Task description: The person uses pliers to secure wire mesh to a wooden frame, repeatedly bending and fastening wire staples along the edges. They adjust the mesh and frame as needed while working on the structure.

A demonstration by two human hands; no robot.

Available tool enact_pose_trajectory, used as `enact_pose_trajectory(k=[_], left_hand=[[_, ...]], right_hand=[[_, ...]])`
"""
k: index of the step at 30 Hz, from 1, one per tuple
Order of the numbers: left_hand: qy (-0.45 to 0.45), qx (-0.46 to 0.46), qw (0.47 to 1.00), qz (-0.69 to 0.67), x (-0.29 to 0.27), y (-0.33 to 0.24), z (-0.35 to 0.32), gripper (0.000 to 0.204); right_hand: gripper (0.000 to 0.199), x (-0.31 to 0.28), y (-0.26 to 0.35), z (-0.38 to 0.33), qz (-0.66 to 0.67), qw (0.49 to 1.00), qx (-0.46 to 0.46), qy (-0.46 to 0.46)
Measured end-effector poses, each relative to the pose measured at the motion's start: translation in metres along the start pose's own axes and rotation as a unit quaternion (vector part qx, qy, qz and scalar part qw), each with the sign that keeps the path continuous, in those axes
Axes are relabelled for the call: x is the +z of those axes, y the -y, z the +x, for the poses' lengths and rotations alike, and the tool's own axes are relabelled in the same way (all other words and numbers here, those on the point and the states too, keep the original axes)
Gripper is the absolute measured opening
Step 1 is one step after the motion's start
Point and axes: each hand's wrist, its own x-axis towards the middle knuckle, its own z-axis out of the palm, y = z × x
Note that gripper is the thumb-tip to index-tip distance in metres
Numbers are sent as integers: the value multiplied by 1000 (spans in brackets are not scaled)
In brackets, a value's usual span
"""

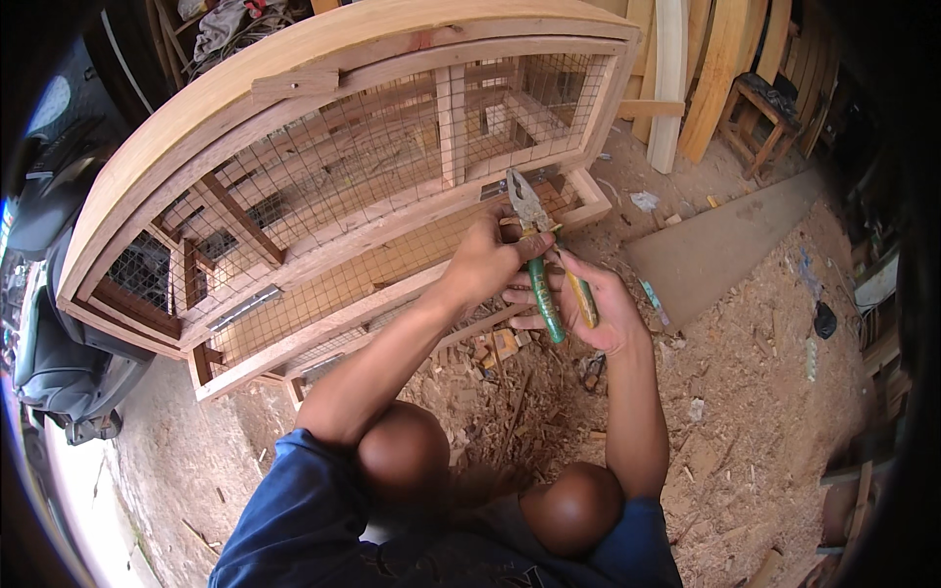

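A pair of combination pliers (530, 206) with green and yellow handles is held in front of the wooden cage, its jaws pointing up and away from me. My left hand (487, 257) is closed on the pliers near the pivot, with the thumb across the top. Handles spread apart, the tool also lies in my right hand (606, 306). One handle rests against that palm, and the fairly straight fingers reach beneath the other. Just beyond the pliers is the lower frame of the cage (333, 257), a curved-top wooden frame covered with wire mesh.
Metal hinges (245, 307) join the mesh panel to the lower frame. Wood shavings and offcuts cover the floor (725, 412). At the right lies a flat board (730, 250); planks (669, 83) and a small wooden stool (760, 122) stand behind. A motorcycle (74, 343) is at the left.
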Motion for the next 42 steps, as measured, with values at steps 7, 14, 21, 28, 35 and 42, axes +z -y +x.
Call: enact_pose_trajectory(k=[7, 14, 21, 28, 35, 42], left_hand=[[-11, -31, 999, -28, 3, -1, -5, 53], [9, -4, 999, -53, 4, 0, -5, 49], [15, 3, 996, -82, 12, -5, -3, 52], [16, -12, 989, -148, 11, -3, 12, 50], [43, -8, 985, -166, 7, -2, 13, 43], [33, -6, 979, -201, 9, -3, 16, 41]], right_hand=[[51, -1, -10, -4, -8, 1000, -23, 0], [40, 0, -11, -9, -94, 994, -51, -26], [42, 10, 16, -14, -320, 933, -113, -119], [44, 23, 45, -5, -368, 921, -49, -121], [38, 35, 51, -6, -374, 916, -25, -142], [44, 44, 57, -5, -394, 906, -24, -151]])
